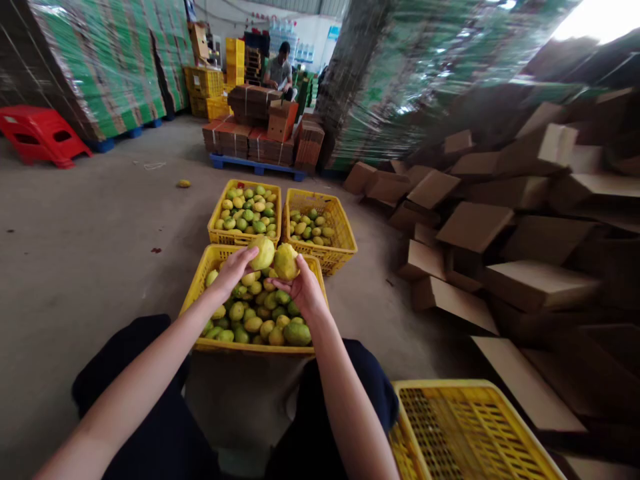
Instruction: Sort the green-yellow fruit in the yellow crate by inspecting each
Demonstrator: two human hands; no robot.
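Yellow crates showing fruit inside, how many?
3: the near crate below the left hand and right hand, then the left crate and right crate side by side beyond it. Contents of the stacked crates at the back can't be seen.

- Two held fruits (287, 262): yellow tinged with green.
- Fruits in the nearest crate (265, 327): mixed yellow and green.
- Nearest crate (255, 347): bright yellow.
- Crate at lower right (480, 430): yellow, grid-patterned.
- Trousers (160, 433): dark navy.
- Plastic stool (43, 123): red.
- Film-wrapped stack at left (100, 60): green with brown stripes.
- Cardboard boxes (475, 227): plain brown.
- Pallet (257, 168): blue.
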